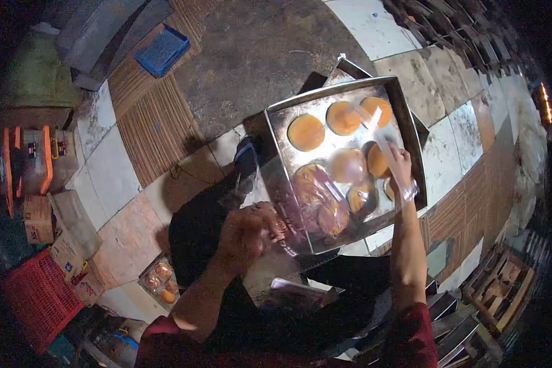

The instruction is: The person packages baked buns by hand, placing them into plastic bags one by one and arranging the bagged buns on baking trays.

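A square metal tray (330, 147) of round golden-brown buns (306, 132) lies before me, tilted in view. My right hand (400, 167) is over the tray's right side, fingers closed on a long pale tool like a pair of tongs (381, 138), whose tips reach the buns at the upper right. At the tray's lower left corner my left hand (251, 228) is blurred, its fingers curled around clear plastic (294, 214). Shiny plastic covers the lower left buns, which show through it.
Another tray (338, 75) shows beneath the first. A clear pack of buns (161, 281) sits on the tiled floor at lower left, near a red crate (42, 299). Farther off are a blue basket (163, 51), cardboard boxes (38, 219) and a wooden crate (500, 288).
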Demonstrator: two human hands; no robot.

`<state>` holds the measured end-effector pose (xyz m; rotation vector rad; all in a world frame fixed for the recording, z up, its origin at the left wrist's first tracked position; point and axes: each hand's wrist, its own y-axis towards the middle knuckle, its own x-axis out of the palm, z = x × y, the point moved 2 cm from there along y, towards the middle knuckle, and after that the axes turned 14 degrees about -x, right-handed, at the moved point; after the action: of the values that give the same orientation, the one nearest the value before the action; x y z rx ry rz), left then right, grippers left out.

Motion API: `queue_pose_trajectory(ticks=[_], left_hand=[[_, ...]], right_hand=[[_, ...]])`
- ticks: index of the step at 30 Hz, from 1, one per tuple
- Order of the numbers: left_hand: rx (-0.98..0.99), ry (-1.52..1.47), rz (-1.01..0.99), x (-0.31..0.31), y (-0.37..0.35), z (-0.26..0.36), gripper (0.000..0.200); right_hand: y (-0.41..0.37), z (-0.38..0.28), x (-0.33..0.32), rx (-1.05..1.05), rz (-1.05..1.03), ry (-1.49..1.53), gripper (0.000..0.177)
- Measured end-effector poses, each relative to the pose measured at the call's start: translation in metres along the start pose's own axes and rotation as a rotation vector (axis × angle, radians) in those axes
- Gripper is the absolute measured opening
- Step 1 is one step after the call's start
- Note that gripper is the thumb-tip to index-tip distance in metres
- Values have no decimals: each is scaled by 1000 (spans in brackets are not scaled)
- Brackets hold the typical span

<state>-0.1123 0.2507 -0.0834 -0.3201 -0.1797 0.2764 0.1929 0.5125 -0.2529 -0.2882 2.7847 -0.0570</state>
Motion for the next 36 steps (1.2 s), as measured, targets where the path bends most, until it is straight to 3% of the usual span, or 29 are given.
queue_pose_trajectory(ticks=[1,2,3,5,7,8,9,10,11,12,13,15,16,17,18,20,21,22,23,25,27,29,30,31,32,33,35,36], left_hand=[[97,-73,-116,4,2,6,38],[111,-72,-123,5,2,2,38],[41,-31,-125,6,0,-9,35],[-23,2,-148,14,-4,-13,32],[-32,432,12,22,-1,-2,26],[-19,343,31,27,-3,-6,24],[5,342,22,30,-6,0,24],[93,396,-71,34,-10,7,24],[181,447,-159,39,-15,12,24],[33,469,-284,39,-22,16,26],[164,550,-153,45,-31,25,31],[325,519,266,47,-43,28,35],[202,309,384,45,-52,24,42],[121,107,354,51,-70,31,50],[21,-115,214,66,-95,40,58],[-139,-428,-75,92,-133,41,78],[-70,-482,-108,102,-142,55,89],[-64,-514,-162,106,-153,76,91],[-62,-547,-215,109,-162,91,93],[-103,-502,-505,124,-186,71,98],[132,73,-854,145,-226,41,99],[-120,-205,-940,146,-256,27,99],[-155,-197,-818,131,-254,38,104],[-53,-501,-748,119,-243,46,110],[-54,-686,-642,109,-231,57,119],[8,-770,-532,106,-224,61,105],[-234,-689,-175,100,-208,48,81],[-404,-801,-206,93,-204,43,76]], right_hand=[[-9,-48,6,-6,60,319,50],[-7,-66,6,235,83,768,47],[-30,-123,12,70,73,755,46],[-45,-156,-4,184,-168,1080,47],[-86,-220,-1,226,-46,689,49],[-104,-235,-1,74,-190,616,55],[-118,-216,-13,-137,-324,368,64],[-142,-248,-11,-194,-480,-26,69],[-170,-269,-3,-80,-436,103,66],[-191,-281,2,-27,-415,45,65],[-209,-277,4,-13,-461,3,59],[-249,-257,-3,117,-127,444,51],[-268,-251,-8,23,50,517,47],[-285,-251,-11,-73,224,593,42],[-304,-276,0,-170,331,686,41],[-357,-276,6,-325,120,255,45],[-381,-279,15,-662,-127,-63,58],[-407,-287,31,-608,-289,102,81],[-420,-281,42,-778,-250,218,99],[-426,-278,53,-415,232,621,127],[-414,-327,14,-583,154,815,132],[-421,-329,-3,-606,162,873,131],[-424,-332,-5,-645,193,738,126],[-426,-334,-6,-680,229,604,121],[-423,-339,-9,-848,-19,301,103],[-418,-344,-10,-997,-275,-13,85],[-426,-355,28,-860,-389,-473,78],[-428,-362,26,-903,-431,-625,64]])
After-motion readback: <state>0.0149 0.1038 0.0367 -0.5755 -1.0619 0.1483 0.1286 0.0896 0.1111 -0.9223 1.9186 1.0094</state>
